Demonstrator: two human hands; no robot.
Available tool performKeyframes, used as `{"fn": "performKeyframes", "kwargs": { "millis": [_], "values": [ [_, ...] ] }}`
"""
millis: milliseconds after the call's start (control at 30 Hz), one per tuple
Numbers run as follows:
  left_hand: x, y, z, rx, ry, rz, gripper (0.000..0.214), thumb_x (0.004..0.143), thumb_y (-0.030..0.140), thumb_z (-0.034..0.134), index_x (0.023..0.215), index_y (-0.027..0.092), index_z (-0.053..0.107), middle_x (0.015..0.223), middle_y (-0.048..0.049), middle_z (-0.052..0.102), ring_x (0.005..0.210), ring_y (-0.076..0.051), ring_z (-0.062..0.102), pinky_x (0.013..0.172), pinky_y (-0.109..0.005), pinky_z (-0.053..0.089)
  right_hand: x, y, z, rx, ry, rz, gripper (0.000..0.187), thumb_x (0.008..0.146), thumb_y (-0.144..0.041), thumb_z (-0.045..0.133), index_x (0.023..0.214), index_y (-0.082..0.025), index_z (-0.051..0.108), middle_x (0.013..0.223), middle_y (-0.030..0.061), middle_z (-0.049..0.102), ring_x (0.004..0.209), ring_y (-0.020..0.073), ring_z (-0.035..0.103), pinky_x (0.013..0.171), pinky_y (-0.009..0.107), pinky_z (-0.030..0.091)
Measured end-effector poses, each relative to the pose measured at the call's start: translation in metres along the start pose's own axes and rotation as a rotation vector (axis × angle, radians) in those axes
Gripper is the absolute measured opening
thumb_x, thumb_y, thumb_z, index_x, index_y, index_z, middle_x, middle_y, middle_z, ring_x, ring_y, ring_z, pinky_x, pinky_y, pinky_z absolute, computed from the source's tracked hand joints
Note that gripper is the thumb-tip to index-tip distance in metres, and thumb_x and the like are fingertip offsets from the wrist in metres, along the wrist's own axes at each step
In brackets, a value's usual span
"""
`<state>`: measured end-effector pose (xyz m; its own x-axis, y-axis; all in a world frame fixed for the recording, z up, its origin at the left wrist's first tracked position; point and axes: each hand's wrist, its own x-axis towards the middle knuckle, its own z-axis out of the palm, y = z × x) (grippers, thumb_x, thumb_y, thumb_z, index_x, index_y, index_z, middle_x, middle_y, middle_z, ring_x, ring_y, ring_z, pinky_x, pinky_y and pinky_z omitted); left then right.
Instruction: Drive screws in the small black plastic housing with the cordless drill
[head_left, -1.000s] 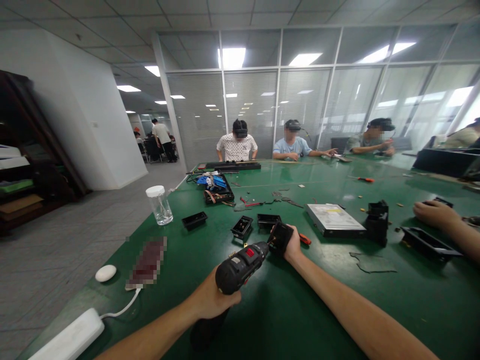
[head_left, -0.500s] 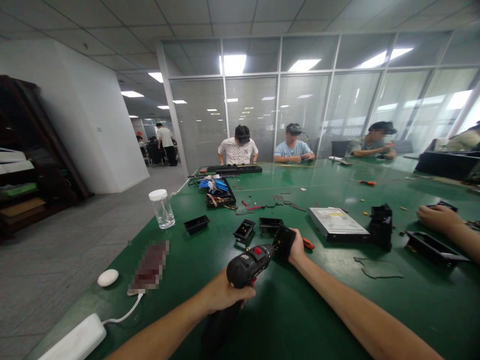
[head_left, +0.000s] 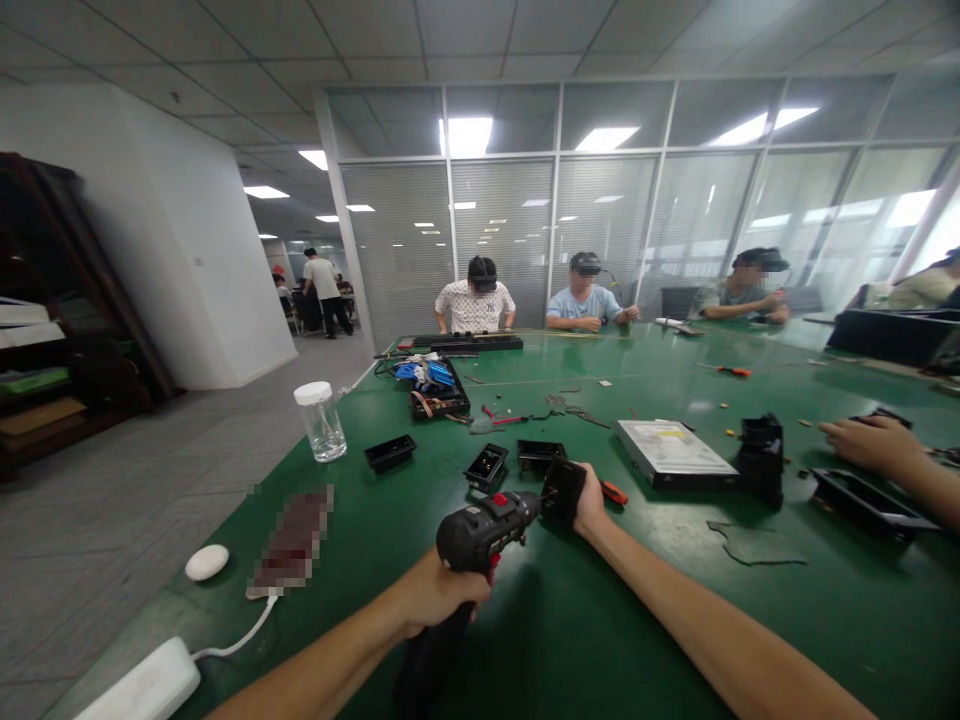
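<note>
My left hand (head_left: 448, 592) is wrapped round the grip of a black cordless drill (head_left: 484, 530) with red switches. The drill points right and away from me, its bit at the face of a small black plastic box (head_left: 562, 492). Whether the bit touches the box I cannot tell. My right hand (head_left: 591, 505) holds that box from its right side, most fingers hidden behind it. Just beyond lie black open plastic housings: one with brass-coloured bits inside (head_left: 486, 467), one beside it (head_left: 540, 454), and one further left (head_left: 390, 454).
An orange-handled tool (head_left: 614, 493) lies right of my right hand, before a silver disc drive (head_left: 675, 452). A lidded clear jar (head_left: 324, 425), a phone (head_left: 292, 540) and a white power brick (head_left: 142, 680) are at left. A co-worker's hand (head_left: 870, 440) is at right.
The drill and my left hand have shifted slightly left and toward me. The bit is a little further back from the box, which stays in my right hand.
</note>
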<state>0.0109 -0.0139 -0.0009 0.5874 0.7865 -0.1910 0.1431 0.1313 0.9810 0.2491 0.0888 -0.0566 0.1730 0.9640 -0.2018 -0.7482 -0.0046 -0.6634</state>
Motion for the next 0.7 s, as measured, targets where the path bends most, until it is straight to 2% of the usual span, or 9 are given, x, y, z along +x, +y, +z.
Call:
{"fn": "performKeyframes", "kwargs": {
  "millis": [367,700],
  "values": [
    [0.002,-0.008,-0.002,0.077,0.013,0.012,0.019,0.059,0.012,0.048,0.077,0.013,0.055,0.062,0.0023,0.05,0.051,-0.009,0.045,0.05,-0.022,0.037,0.005,0.003,-0.005,0.026,0.024,-0.018,0.019,0.068,-0.037,0.046,0.058,-0.021,0.047,0.044,-0.0038,0.049,0.039,0.0136,0.048,0.04,0.027,0.04],
    [-0.003,0.004,0.002,0.133,0.004,0.027,0.028,0.058,0.01,0.05,0.085,0.014,0.055,0.078,-0.0005,0.055,0.055,-0.008,0.046,0.051,-0.021,0.037,0.006,0.003,-0.005,-0.008,-0.014,0.001,0.018,0.066,-0.035,0.049,0.056,-0.02,0.049,0.044,-0.0027,0.05,0.04,0.0141,0.048,0.041,0.028,0.041]
  ]
}}
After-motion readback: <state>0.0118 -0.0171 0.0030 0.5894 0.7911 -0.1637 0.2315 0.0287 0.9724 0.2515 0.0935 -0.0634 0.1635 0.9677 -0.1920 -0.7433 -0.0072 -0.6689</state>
